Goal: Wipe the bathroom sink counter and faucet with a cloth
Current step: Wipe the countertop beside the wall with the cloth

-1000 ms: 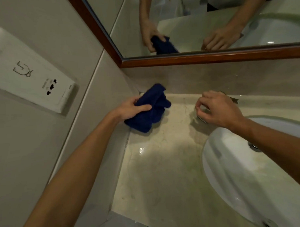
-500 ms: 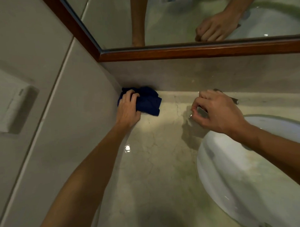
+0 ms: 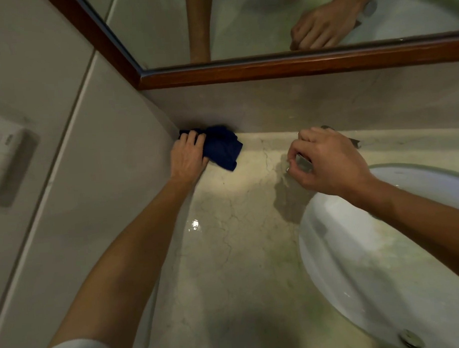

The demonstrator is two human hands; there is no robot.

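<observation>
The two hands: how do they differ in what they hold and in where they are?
The left hand presses a dark blue cloth into the back corner of the counter; the right hand pinches a small shiny metal thing, mostly hidden, near the sink. The left fingers lie fairly flat; the right fingers curl tightly. Both are bare and reach over the counter.

Faucet [image 3: 304, 162] mostly hidden under right hand [image 3: 329, 165] (only metal glints).
</observation>
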